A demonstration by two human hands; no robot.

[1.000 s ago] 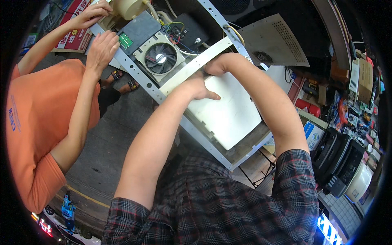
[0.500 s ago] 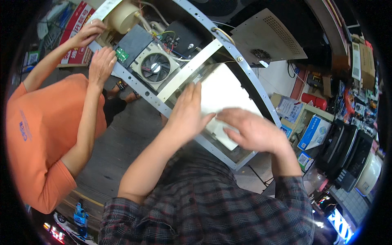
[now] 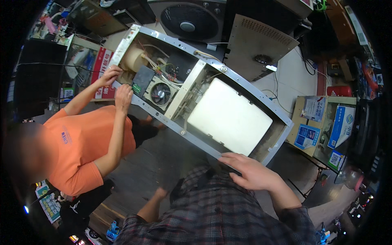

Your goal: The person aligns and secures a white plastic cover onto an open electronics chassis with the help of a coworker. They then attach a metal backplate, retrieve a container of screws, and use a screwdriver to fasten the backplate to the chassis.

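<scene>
resting open on the metal chassis [image 3: 196, 141] rim, right hand [image 3: 249, 173]; white panel [image 3: 228, 116] inside; left hand unseen.

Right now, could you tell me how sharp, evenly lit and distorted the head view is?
Head view: the metal frame bows from fisheye bending; the white inner panel is brightest, slightly washed out; the right hand is a little soft; the co-worker's hands read clearly; the rim falls to black.
</scene>
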